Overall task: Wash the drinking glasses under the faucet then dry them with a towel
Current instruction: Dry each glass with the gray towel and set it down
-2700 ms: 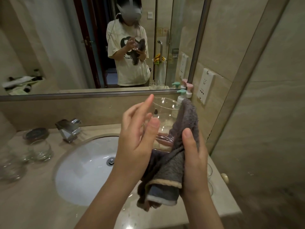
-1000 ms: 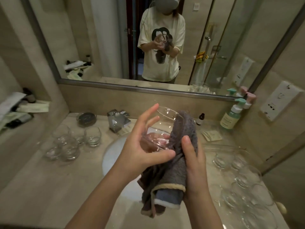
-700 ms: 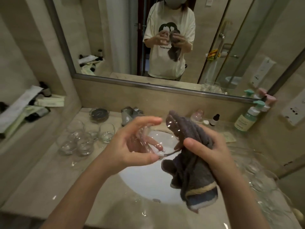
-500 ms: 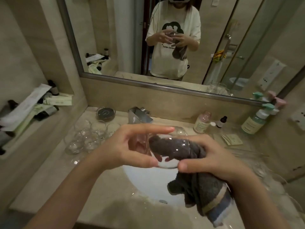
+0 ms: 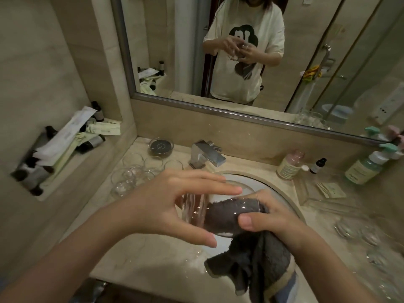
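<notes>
1. the left hand (image 5: 166, 206) grasps a clear drinking glass (image 5: 196, 212) held on its side over the sink (image 5: 282, 193), thumb under it and fingers stretched across the top.
2. the right hand (image 5: 269, 217) clutches a grey towel (image 5: 251, 259) whose end is stuffed into the glass mouth; the fingers inside the cloth are hidden, only the thumb and the back of the hand show.
3. the glass rim and far wall are hard to trace, since the towel and both hands cover most of it.
4. the rest of the towel hangs below the right wrist, and its striped end is cut off by the bottom edge.
5. a cluster of glasses (image 5: 131, 176) stands on the counter left of the faucet (image 5: 206, 155); their number is hard to count because they overlap.
6. more glasses (image 5: 360, 232) on the right counter are blurred.
7. bottles (image 5: 290, 166) stand near the mirror (image 5: 240, 62).
8. the wall niche (image 5: 61, 145) holds packets and small dark bottles, too jumbled to tell apart.
</notes>
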Demonstrator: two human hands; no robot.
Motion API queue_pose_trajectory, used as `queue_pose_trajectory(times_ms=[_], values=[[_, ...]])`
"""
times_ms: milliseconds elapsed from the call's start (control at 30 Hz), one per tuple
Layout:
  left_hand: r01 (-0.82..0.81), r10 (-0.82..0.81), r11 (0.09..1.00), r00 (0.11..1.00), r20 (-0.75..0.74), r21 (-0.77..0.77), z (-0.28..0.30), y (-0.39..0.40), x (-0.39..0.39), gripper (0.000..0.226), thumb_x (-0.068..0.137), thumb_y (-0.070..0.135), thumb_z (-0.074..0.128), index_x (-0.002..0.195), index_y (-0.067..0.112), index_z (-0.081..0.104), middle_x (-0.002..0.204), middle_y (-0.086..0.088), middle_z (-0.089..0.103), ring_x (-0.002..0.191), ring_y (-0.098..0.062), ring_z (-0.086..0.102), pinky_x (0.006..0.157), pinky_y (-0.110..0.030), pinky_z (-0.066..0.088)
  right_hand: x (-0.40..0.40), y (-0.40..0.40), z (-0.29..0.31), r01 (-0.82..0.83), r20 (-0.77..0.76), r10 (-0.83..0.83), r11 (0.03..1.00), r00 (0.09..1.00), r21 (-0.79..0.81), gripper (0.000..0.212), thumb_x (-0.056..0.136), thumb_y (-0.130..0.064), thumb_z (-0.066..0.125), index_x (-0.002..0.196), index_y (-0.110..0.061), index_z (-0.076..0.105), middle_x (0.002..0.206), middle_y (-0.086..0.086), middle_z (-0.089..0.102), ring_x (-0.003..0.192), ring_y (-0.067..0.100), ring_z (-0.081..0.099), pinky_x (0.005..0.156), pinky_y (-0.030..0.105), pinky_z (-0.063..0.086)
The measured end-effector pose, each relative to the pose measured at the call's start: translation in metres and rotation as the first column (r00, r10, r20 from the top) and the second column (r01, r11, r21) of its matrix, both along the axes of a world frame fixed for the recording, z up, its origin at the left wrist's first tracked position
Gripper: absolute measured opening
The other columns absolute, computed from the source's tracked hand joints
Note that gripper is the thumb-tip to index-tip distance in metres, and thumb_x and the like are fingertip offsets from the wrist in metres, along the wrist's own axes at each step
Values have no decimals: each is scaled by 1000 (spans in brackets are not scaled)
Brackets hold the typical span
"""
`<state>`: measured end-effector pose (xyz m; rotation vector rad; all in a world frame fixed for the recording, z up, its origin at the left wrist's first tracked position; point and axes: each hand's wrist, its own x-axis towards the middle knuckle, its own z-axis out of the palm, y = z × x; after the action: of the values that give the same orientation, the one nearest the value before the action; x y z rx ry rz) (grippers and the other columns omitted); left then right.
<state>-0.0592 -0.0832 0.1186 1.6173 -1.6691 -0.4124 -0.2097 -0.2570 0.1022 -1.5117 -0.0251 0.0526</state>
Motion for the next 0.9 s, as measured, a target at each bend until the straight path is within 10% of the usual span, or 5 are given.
queue_pose_trajectory(times_ms=[300,433,600,733,900], values=[[64,48,989,723,-689,136,-5,13,7,57,53,20,82,106,39,74,117,3,71,116,-15,64,86,-53,57,11,16,12,-87,84,120,942,989,-324,23,66,-15,82,68,-1,64,70,22,57,63,30,56,57,42,44],[-16,110,988,762,-638,151,-9,16,7,56,58,33,79,112,46,69,123,16,65,116,-8,62,80,-43,60,17,20,3,-41,79,59,978,995,-203,5,73,-15,74,72,-12,70,67,0,63,58,13,59,56,21,46],[-19,20,1000,997,-70,20,3,21,20,65,67,41,81,127,45,57,132,18,60,123,-2,55,94,-22,50,23,24,0,-15,86,12,999,996,32,7,68,-23,64,65,-22,70,59,-12,58,54,2,53,56,14,41],[33,33,993,841,-540,112,6,15,24,61,56,29,84,113,43,69,123,7,67,112,-16,66,82,-37,59,29,20,6,-46,45,50,996,998,-80,46,60,-36,84,77,3,67,67,23,55,65,22,55,62,26,42],[1,99,988,756,-648,152,-6,9,22,56,56,40,77,111,46,69,115,23,61,107,-8,66,73,-38,61,28,17,7,-38,40,44,990,998,-134,9,68,-15,77,68,-21,70,66,3,60,60,12,60,60,20,47]])
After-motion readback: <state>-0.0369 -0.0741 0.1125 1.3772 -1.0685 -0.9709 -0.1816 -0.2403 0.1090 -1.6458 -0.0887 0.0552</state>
